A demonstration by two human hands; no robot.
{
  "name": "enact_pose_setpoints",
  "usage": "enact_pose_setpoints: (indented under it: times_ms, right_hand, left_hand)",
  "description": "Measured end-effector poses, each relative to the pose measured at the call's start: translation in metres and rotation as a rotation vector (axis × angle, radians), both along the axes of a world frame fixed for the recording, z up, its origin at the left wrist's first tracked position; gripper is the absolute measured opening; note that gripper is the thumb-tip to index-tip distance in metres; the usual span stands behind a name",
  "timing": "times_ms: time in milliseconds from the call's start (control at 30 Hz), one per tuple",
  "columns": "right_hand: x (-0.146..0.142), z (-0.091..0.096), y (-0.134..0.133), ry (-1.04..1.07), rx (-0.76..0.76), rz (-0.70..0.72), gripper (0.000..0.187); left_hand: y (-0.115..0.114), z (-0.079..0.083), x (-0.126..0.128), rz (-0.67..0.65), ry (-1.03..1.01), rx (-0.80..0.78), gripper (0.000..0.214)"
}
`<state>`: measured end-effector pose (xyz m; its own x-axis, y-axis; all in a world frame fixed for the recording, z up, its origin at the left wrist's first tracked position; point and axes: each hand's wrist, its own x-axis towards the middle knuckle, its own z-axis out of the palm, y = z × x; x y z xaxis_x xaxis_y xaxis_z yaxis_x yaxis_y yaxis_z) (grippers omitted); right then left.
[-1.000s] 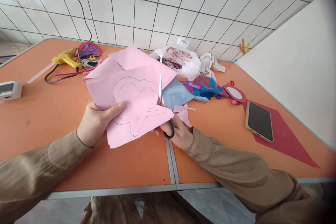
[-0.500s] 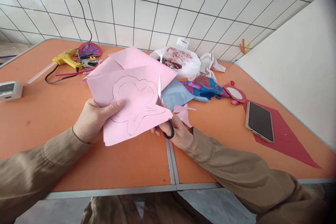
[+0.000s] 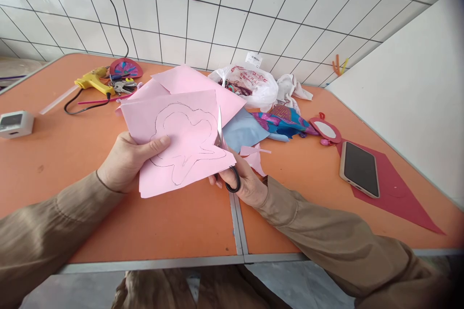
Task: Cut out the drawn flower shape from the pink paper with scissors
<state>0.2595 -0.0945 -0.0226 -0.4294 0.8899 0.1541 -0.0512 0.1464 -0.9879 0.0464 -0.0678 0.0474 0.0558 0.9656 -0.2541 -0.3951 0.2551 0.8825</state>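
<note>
My left hand (image 3: 125, 161) grips the lower left part of a pink paper sheet (image 3: 181, 142), thumb on top. A wavy pencil outline is drawn on the sheet. My right hand (image 3: 243, 182) is closed in the black handles of scissors (image 3: 222, 147), whose blade stands at the sheet's right edge. The sheet is lifted above the orange table (image 3: 65, 154). More pink paper (image 3: 188, 82) lies behind it.
At the back left lie a yellow glue gun (image 3: 92, 82), keys (image 3: 121, 87) and a white box (image 3: 14, 124). A white plastic bag (image 3: 250, 84), blue paper (image 3: 241, 130) and colourful cloth (image 3: 282, 121) are behind the sheet. A phone (image 3: 358, 169) rests on red paper (image 3: 398, 193).
My left hand has drawn the pink sheet slightly left and towards me. The scissors and my right hand have stayed almost in place.
</note>
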Motion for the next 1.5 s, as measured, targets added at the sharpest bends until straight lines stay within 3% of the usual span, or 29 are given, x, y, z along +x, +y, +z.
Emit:
enact_pose_setpoints:
  times_ms: [733,1500]
  right_hand:
    - [0.001,0.001,0.001,-0.015,0.036,0.031,0.038]
    - [-0.001,0.001,0.0,-0.012,0.04,0.011,0.033]
  left_hand:
    - [0.011,-0.002,-0.013,-0.049,0.103,0.049,0.022]
    - [0.001,-0.004,-0.005,-0.058,0.009,0.011,0.022]
